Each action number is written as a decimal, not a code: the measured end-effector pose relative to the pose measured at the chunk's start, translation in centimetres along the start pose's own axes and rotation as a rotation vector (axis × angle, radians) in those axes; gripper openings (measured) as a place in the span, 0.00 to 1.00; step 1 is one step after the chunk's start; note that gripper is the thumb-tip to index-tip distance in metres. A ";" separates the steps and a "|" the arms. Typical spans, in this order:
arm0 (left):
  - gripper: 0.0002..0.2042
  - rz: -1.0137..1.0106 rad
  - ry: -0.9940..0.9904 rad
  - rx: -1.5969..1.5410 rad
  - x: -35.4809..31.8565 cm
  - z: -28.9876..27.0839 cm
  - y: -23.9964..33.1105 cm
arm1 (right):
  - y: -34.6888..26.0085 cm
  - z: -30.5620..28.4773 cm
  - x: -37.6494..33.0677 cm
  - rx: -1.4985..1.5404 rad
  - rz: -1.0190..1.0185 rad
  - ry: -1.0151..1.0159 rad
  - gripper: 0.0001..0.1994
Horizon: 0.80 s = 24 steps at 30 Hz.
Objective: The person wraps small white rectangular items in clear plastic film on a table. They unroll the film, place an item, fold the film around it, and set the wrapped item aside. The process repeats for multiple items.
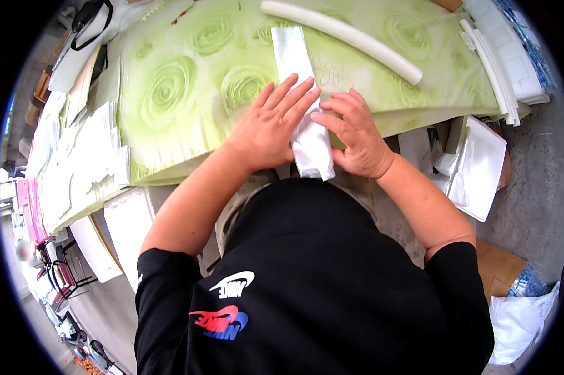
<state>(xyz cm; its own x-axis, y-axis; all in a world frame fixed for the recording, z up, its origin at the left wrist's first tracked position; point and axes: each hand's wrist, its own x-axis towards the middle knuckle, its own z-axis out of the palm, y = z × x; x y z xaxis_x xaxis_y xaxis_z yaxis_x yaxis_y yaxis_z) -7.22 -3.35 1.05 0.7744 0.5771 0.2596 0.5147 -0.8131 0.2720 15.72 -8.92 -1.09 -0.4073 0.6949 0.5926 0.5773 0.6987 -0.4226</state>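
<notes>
A long, narrow white plastic sleeve (291,53) lies lengthwise on the green rose-patterned tablecloth (176,94). Its near end, crumpled and partly see-through, hangs over the table's front edge close to my body. My left hand (266,131) rests nearly flat over the left side of the sleeve, fingers stretched out and pointing away from me. On the other side, my right hand (362,140) has its fingers bent and apart. Its fingertips are at the sleeve's right edge, and I see nothing gripped between them. What the sleeve contains, if anything, cannot be made out.
A long white foam-like tube (347,37) lies across the far right of the table. Thin white strips (491,72) lie at the right end. White sheets (85,147) are piled at the left. A white bin (482,165) stands below the table's right side.
</notes>
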 end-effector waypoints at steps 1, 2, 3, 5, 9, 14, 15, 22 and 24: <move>0.44 -0.040 0.050 0.001 -0.2 0.2 0.0 | 0.6 0.1 0.3 -0.018 0.011 -0.004 0.29; 0.42 -0.080 0.099 0.000 -0.4 0.5 -0.1 | 0.9 -0.1 0.6 -0.074 0.006 -0.051 0.24; 0.41 -0.120 0.149 -0.002 -0.7 0.6 -0.2 | 1.3 0.0 0.8 -0.063 -0.003 -0.065 0.22; 0.33 -0.127 0.095 0.007 -1.1 0.2 -0.2 | 1.7 0.1 1.1 -0.038 -0.018 -0.093 0.19; 0.28 -0.128 0.045 0.013 -1.1 -0.1 0.0 | 1.2 -0.3 1.5 -0.024 -0.021 -0.110 0.17; 0.24 -0.200 0.136 -0.144 -0.4 0.0 -0.5 | 2.3 0.6 2.2 -0.041 0.051 -0.010 0.12; 0.22 -0.246 0.139 -0.203 -0.4 -0.1 -0.7 | 2.3 0.5 2.6 -0.034 0.066 -0.034 0.11; 0.17 -0.438 0.200 -0.353 1.2 0.2 -2.1 | 2.2 -0.4 6.2 0.170 0.612 -0.211 0.12; 0.22 -0.478 0.235 -0.412 1.7 0.4 -2.1 | 2.5 0.0 7.4 0.184 0.753 -0.210 0.17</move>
<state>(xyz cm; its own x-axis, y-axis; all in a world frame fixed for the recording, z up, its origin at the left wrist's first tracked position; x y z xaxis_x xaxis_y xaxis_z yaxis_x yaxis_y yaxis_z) -6.84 -0.63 0.57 0.3713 0.9057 0.2047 0.5623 -0.3947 0.7267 14.18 -2.08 2.23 -0.0903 0.9955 -0.0304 0.6314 0.0336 -0.7747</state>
